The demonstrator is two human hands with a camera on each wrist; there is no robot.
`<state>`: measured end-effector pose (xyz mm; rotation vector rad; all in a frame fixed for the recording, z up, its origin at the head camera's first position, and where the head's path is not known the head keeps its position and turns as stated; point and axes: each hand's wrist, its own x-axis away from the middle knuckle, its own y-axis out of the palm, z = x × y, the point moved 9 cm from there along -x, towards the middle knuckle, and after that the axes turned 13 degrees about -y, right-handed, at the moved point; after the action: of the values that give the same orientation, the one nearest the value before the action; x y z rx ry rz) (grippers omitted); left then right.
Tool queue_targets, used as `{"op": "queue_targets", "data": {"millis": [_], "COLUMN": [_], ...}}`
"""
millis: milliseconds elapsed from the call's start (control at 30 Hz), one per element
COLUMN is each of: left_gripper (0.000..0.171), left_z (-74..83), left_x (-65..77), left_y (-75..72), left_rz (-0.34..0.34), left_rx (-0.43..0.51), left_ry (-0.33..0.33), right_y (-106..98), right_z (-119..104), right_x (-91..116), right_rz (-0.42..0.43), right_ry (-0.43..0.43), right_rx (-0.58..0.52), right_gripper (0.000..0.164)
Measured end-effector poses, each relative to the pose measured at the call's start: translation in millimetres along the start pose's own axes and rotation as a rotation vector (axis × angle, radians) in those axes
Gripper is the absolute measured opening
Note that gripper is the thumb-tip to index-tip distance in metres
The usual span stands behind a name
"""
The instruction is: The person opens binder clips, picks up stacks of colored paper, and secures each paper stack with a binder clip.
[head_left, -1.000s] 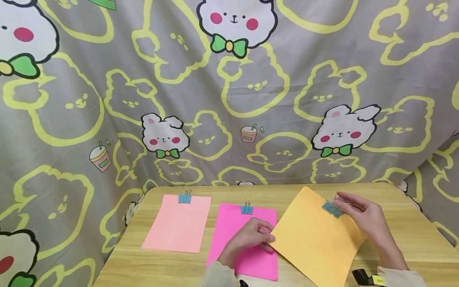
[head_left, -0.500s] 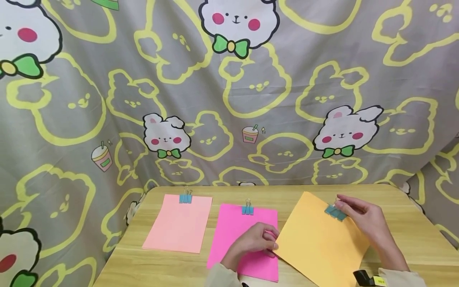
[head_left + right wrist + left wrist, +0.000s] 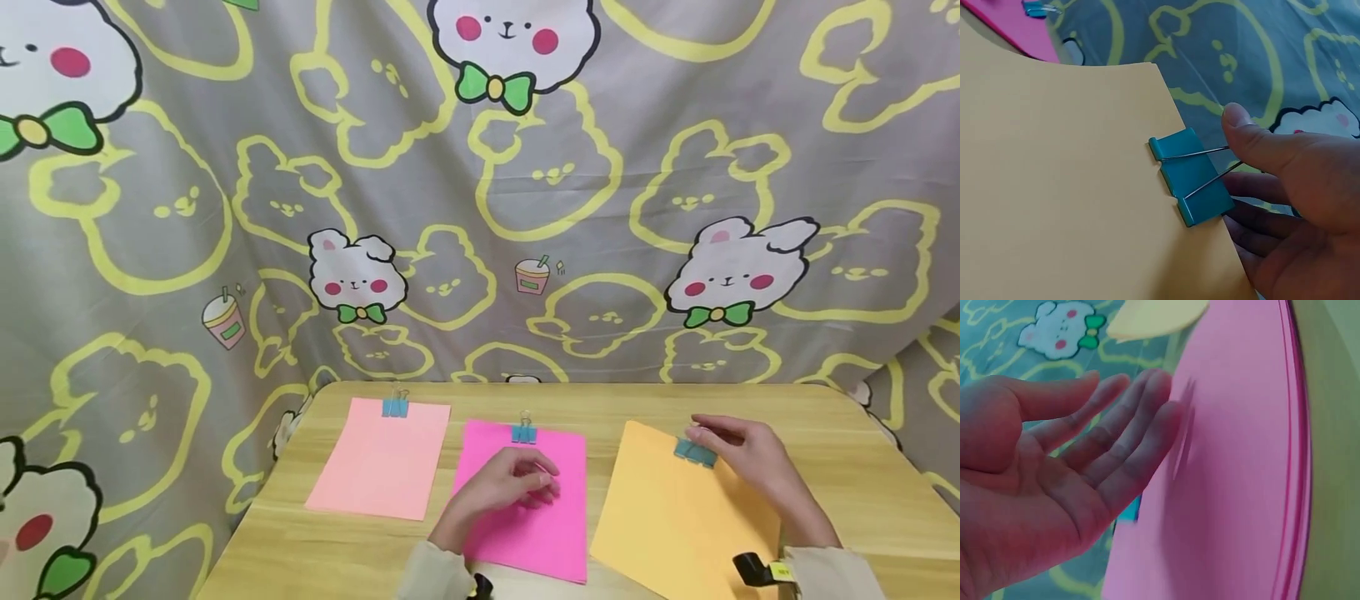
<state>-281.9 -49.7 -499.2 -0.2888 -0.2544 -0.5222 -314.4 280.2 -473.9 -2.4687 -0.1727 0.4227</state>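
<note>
A stack of orange-yellow paper (image 3: 686, 521) lies slightly turned on the table at the right. A teal binder clip (image 3: 1188, 178) is fastened on its far edge. My right hand (image 3: 753, 458) holds this clip by its wire handles, thumb on top and fingers behind, as the right wrist view shows. Over the magenta paper stack (image 3: 555, 533) in the middle hovers my left hand (image 3: 506, 483), fingers loosely bent and nothing in them. In the left wrist view the left hand's fingertips (image 3: 1169, 415) are close to the magenta sheets; contact cannot be made out.
The magenta stack has a blue binder clip (image 3: 523, 433) at its far edge. To its left lies a light pink paper stack (image 3: 382, 467), with another blue clip (image 3: 395, 407). A patterned grey curtain (image 3: 465, 333) hangs behind the wooden table (image 3: 262, 558).
My left hand has let go of the orange-yellow stack's corner and moved left over the magenta paper. The orange-yellow stack has come down lower and turned straighter, my right hand still at its clip.
</note>
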Motion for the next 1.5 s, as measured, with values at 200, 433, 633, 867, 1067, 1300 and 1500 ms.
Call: {"op": "queue_targets", "data": {"millis": [200,433,633,867,1067,1300,1500], "left_gripper": [0.018,0.030,0.039,0.050,0.057,0.062,0.064], "left_z": [1.2,-0.7,-12.6,-30.1,-31.6,-32.0,-32.3], "left_x": [15.8,36.0,54.5,69.7,71.3,63.7,54.9], "left_y": [-42.0,-82.2,-111.9,-133.5,-136.8,-145.6,-157.4], "left_rz": [0.222,0.410,0.551,0.597,0.588,0.587,0.606], "left_rx": [-0.199,-0.373,-0.550,-0.688,-0.844,-0.874,-0.905], "left_ry": [0.082,0.140,0.165,0.108,0.118,0.072,0.021], "right_y": [7.5,13.3,24.1,35.3,35.6,32.0,24.6], "right_z": [0.1,7.3,11.5,15.2,19.0,15.5,10.5], "right_x": [-17.0,-32.6,-45.2,-52.6,-50.6,-44.7,-34.6], "right_rz": [-0.040,-0.058,-0.085,-0.106,-0.086,-0.070,-0.074], "right_ry": [-0.080,-0.133,-0.190,-0.201,-0.179,-0.186,-0.182], "right_rx": [0.088,0.114,0.136,0.125,0.114,0.116,0.193], "right_gripper": [0.050,0.043,0.031,0.033,0.031,0.044,0.058]}}
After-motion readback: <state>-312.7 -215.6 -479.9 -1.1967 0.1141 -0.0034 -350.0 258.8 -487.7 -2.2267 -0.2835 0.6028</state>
